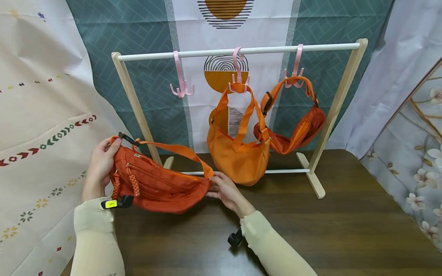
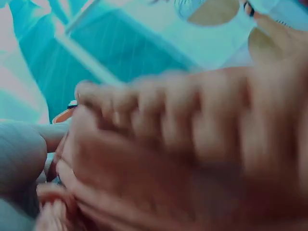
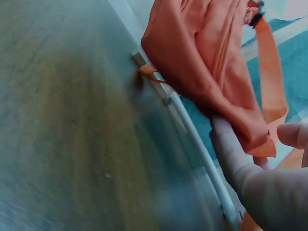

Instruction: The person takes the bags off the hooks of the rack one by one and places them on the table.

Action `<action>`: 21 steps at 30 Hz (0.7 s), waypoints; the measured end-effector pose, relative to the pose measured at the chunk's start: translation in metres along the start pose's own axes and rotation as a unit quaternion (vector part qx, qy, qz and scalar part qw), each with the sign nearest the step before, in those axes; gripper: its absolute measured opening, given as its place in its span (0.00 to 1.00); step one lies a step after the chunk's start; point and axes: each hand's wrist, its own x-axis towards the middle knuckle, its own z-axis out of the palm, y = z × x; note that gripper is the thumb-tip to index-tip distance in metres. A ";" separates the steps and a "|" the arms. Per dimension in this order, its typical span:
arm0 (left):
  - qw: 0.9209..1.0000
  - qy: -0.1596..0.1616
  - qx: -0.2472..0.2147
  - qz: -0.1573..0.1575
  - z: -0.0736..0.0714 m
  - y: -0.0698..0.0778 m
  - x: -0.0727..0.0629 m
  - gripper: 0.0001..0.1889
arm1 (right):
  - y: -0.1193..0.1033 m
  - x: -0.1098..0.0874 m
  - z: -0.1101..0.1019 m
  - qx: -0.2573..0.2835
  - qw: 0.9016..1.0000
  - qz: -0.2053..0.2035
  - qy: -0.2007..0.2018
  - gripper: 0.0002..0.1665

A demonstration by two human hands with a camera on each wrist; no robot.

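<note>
A rust-red waist bag [image 1: 159, 182] with an orange strap [image 1: 179, 149] is held up above the table, its zipped front towards me. My left hand [image 1: 100, 165] grips its left end, thumb near the black buckle [image 1: 128, 138]. At the opposite end, my right hand [image 1: 228, 193] holds the tapered corner, with fingers on both sides of it in the right wrist view. Braided zipper pulls [image 1: 132, 180] dangle from the bag's front. The bag [image 2: 159, 178] fills much of the blurred left wrist view.
Behind the hands stands a rack with a white rail [image 1: 269, 50] and wooden legs. Three pink hooks hang there: the left hook [image 1: 181, 86] bare, the middle one bearing an orange shoulder bag [image 1: 235, 161], the right one a red-orange waist bag [image 1: 300, 132]. Below is a dark wooden table [image 1: 345, 230].
</note>
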 end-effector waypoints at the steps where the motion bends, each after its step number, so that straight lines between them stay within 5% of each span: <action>1: 1.000 0.011 0.012 -0.012 -0.005 -0.007 0.000 0.09 | 0.002 0.000 0.001 -0.005 1.000 0.003 -0.001 0.18; 5: 0.991 0.039 0.116 -0.054 -0.019 -0.036 0.001 0.17 | 0.011 -0.001 0.005 -0.034 0.999 0.024 -0.011 0.30; 10: 0.965 0.048 0.242 -0.089 -0.035 -0.061 -0.005 0.36 | 0.017 -0.004 0.010 -0.048 0.997 0.045 -0.030 0.37; 21: 0.942 0.051 0.308 -0.124 -0.062 -0.082 -0.010 0.35 | 0.018 -0.005 0.021 -0.026 0.998 0.040 -0.042 0.32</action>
